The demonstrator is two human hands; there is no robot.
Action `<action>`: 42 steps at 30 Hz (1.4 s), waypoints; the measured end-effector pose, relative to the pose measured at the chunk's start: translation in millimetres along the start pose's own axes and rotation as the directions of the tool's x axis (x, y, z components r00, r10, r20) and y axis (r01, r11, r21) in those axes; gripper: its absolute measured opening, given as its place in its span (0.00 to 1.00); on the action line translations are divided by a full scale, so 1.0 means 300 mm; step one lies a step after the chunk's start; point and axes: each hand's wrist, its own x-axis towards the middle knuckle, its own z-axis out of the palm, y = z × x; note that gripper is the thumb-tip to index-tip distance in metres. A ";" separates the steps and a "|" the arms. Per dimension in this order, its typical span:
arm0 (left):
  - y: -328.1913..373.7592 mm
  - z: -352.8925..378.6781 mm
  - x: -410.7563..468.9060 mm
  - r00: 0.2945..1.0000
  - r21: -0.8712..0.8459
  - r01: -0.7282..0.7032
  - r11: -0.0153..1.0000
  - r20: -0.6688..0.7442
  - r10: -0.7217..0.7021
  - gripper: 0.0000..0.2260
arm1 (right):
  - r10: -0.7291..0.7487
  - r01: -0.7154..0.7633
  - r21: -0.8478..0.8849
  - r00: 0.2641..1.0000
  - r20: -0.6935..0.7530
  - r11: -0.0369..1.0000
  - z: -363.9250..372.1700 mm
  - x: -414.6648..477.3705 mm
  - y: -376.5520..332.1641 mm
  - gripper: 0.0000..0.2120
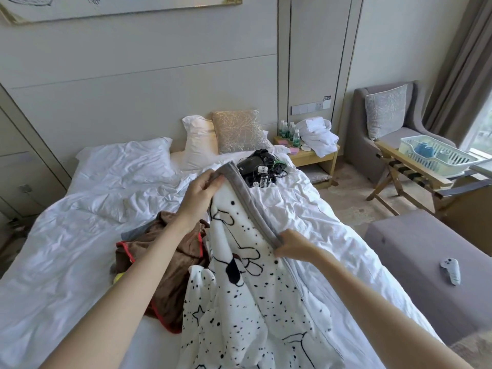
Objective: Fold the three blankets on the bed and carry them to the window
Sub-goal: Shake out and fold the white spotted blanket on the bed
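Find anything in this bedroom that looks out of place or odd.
A tangle of black gadgets and cables lies on the bed beside the pillows, and a dish rack holding blue cups sits on a folding stand near the window: neither belongs in a bedroom.

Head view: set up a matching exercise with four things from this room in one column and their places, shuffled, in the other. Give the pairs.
Things
1. spotted white blanket
2. brown blanket
3. water bottles
4. white controller

Places
A. on the grey bench
B. gripped by the left hand and right hand
C. on the bedside table
D. crumpled on the bed

Pairs: 1-B, 2-D, 3-C, 4-A.
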 end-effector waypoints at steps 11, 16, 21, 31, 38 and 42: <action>-0.148 -0.204 -0.023 0.892 0.102 0.191 0.976 -0.433 -0.129 0.17 | 0.164 -0.120 0.218 0.967 -0.198 0.969 0.139 0.033 0.142 0.10; -0.226 -0.230 -0.051 0.906 0.382 0.342 0.859 -0.376 -0.194 0.10 | 0.051 0.030 0.262 0.954 -0.295 0.965 -0.009 0.048 0.025 0.14; -0.144 -0.117 -0.077 0.954 0.364 0.089 0.927 0.237 -0.184 0.25 | -0.198 0.229 0.179 0.964 -0.179 0.957 -0.135 0.031 -0.196 0.11; -0.155 -0.084 -0.016 0.974 0.497 -0.091 0.863 0.226 -0.028 0.13 | -0.286 0.269 0.410 0.958 -0.019 0.872 -0.175 0.031 -0.276 0.08; -0.149 -0.217 0.019 0.980 0.472 0.030 0.881 -0.186 0.067 0.16 | -0.071 0.077 0.205 0.997 -0.034 0.976 -0.040 0.100 -0.091 0.13; -0.142 -0.276 0.027 0.915 0.473 0.105 0.875 -0.390 0.101 0.17 | 0.003 0.007 0.084 0.993 -0.118 0.996 0.025 0.110 -0.013 0.07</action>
